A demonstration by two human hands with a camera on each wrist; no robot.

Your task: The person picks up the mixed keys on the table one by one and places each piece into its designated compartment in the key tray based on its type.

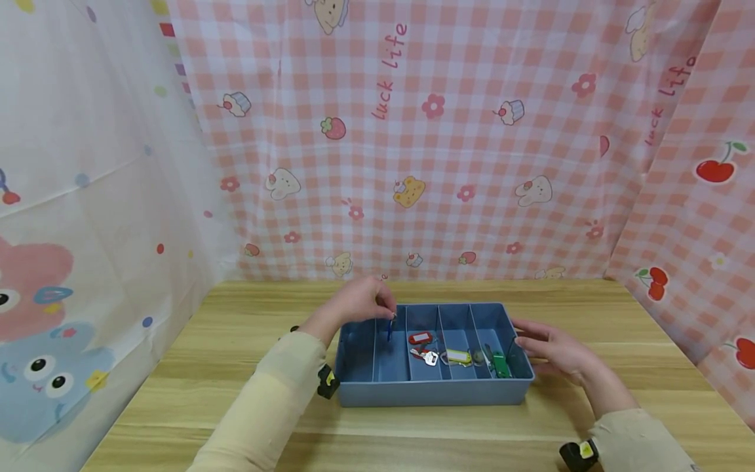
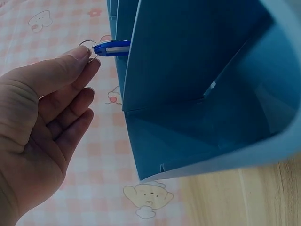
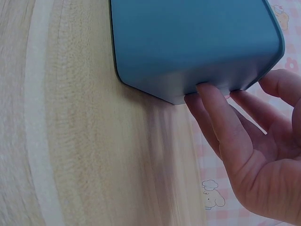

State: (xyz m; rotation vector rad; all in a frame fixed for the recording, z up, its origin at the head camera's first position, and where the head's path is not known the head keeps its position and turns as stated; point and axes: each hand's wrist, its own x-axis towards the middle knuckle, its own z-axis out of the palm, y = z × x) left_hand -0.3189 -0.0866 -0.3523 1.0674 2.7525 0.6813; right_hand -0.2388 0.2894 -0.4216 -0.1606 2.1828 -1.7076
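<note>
My left hand (image 1: 370,300) pinches the thin metal ring of a blue key tag (image 2: 112,48) between thumb and index finger. The tag hangs over the second compartment from the left of a blue-grey divided box (image 1: 433,393). At the box's right end, my right hand (image 1: 554,351) touches the outer wall with extended fingers (image 3: 218,113), the thumb right at the rim. Inside the box, a red key tag (image 1: 421,338) and a silver key (image 1: 431,358) lie in the middle compartment. Farther right are a yellow key tag (image 1: 458,356) and a green key tag (image 1: 501,365).
The box stands on a wood-grain table (image 1: 425,436), with thin upright dividers (image 1: 407,341) between its compartments. Behind the table hangs a pink checked cloth (image 1: 436,151). A white patterned cloth (image 1: 106,216) hangs on the left.
</note>
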